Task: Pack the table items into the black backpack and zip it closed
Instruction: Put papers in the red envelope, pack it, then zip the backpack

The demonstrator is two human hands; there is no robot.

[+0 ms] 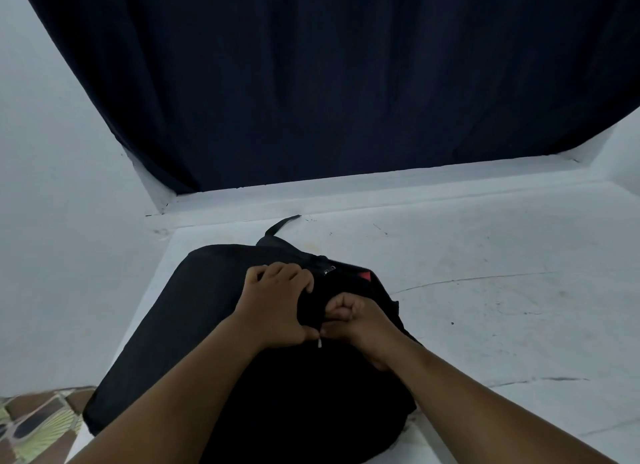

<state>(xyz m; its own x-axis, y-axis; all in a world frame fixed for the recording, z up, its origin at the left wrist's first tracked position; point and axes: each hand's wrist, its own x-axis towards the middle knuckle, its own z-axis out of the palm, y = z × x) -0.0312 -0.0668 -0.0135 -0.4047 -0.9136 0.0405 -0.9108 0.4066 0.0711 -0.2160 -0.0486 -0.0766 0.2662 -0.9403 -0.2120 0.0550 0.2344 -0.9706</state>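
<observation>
Dim, cool, even light with no glare. The backpack (207, 308) under the hands reads as near-featureless black. Soft shadows only. Wide-angle bending curves the curtain (311, 83) edges beyond the hands; focus is slightly soft.

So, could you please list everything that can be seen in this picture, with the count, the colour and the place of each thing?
backpack: one, black, lying on the table, under both hands
zipper pull: one, silver, on the backpack, between the two hands
second zipper pull: one, silver, on the far top edge of the backpack
red patch: one, red, near the far right corner of the backpack
strap: one, black, sticking out behind the backpack
table: one, white, scratched
curtain: one, dark blue, hanging behind the table
patterned cloth: one, brown and yellow-green, lower left corner
left hand: one, grips the backpack fabric
right hand: one, fingers curled at the zipper pull
</observation>
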